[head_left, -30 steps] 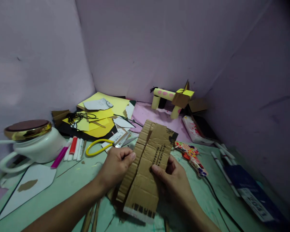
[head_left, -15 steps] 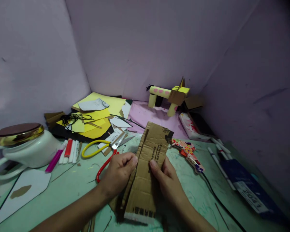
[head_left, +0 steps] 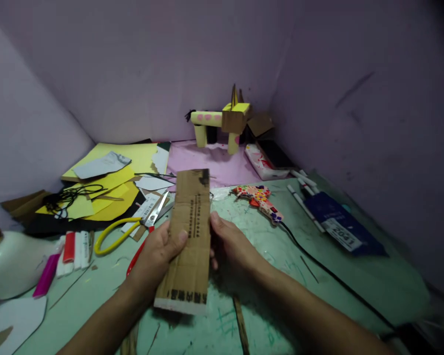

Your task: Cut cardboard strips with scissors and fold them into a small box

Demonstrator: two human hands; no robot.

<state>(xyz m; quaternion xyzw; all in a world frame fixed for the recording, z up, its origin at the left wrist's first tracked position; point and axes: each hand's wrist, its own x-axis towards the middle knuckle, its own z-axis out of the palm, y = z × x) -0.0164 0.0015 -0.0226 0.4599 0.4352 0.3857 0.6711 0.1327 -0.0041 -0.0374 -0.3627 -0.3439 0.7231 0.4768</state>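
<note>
Between the left hand [head_left: 157, 254] and right hand [head_left: 235, 244], I see brown cardboard [head_left: 190, 246], long, with black print and a dark top corner. The left hand holds it, thumb in front, fingertips hidden behind. I can't tell if the right hand grips it. Small print looks fuzzy.

The left forearm [head_left: 107, 315] and the right forearm [head_left: 299, 301] are bare up to the lower edge of view, slim and tapering forward. The left hand [head_left: 157, 254] and the right hand [head_left: 237, 242] are bare too, their outlines softly rounded, finer details blurred.
</note>
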